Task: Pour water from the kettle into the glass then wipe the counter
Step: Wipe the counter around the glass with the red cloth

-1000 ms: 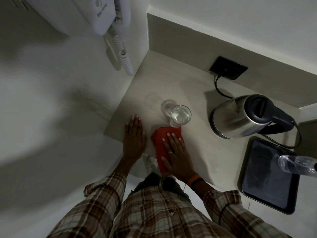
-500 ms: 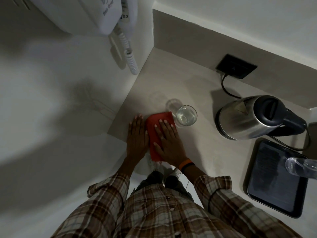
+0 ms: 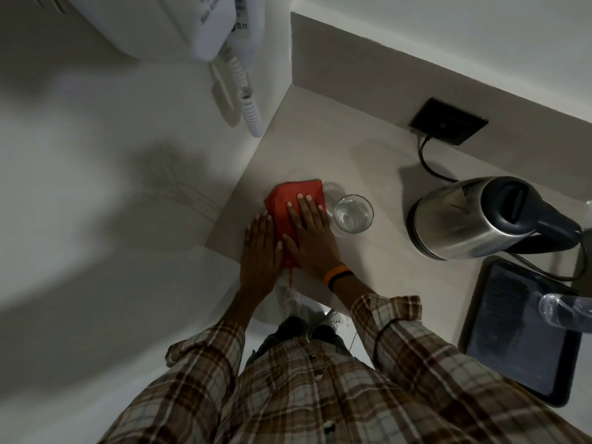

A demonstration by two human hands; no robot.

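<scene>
While both hands sit flat on the counter, here's the count: two hands, one cloth, one glass, one kettle, one tray, one bottle, one socket

Right hand: fingers spread, palm pressed down on the red cloth, not gripping, just flat on top. Orange and black bands on that wrist, one ring on a finger

Left hand: fingers straight and together, flat on the bare counter, right alongside the cloth's left edge, thumb side touching the right hand

Cloth lies folded near the counter's left edge, far end sticking out past the fingertips

Glass: one, upright, water in it, just right of the cloth and right hand; cannot tell if it touches them

Kettle: one, steel body, black lid and handle, lid closed, standing on the counter well right of the glass. Black cord runs from it to the black socket at the back wall

Dark tray: one, near the right front, beside the kettle. One clear plastic bottle lying over its right side, partly cut off by the frame

White wall-mounted unit with coiled cord on the left wall

Plaid sleeves on both arms
</scene>
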